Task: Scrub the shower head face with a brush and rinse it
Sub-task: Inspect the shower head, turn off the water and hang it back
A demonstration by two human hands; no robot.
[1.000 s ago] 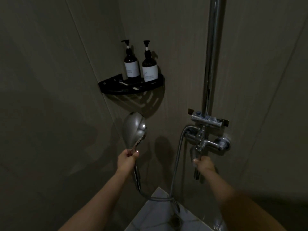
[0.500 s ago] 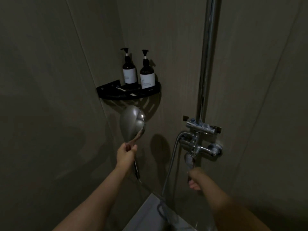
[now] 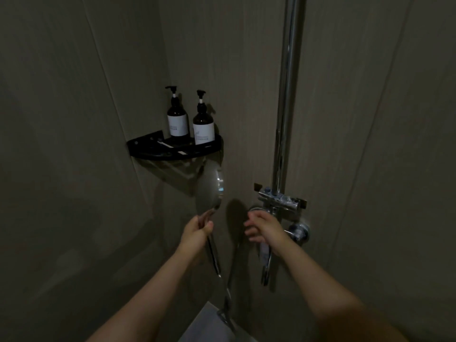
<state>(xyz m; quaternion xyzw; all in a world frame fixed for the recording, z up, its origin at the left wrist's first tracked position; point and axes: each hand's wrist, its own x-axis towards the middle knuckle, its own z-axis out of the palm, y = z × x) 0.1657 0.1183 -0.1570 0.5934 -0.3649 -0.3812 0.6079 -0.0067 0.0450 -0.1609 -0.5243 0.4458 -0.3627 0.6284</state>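
My left hand (image 3: pixel 196 230) grips the handle of the chrome shower head (image 3: pixel 209 191), held upright just under the corner shelf, its back toward me and its face turned right toward the wall. My right hand (image 3: pixel 262 227) hovers between the shower head and the chrome mixer valve (image 3: pixel 281 203), fingers spread and relaxed, holding nothing. It hides part of the valve body. The hose (image 3: pixel 230 275) hangs down from the handle to the floor. No brush is visible.
A black corner shelf (image 3: pixel 172 150) carries two dark pump bottles (image 3: pixel 178 119) and a thin white item. A chrome riser pipe (image 3: pixel 287 95) runs up from the valve. Grey tiled walls close in on both sides; a pale floor patch (image 3: pixel 209 327) shows below.
My right hand rose from below the valve's lever to beside the valve, fingers spread. The shower head turned more edge-on and sits closer to the shelf.
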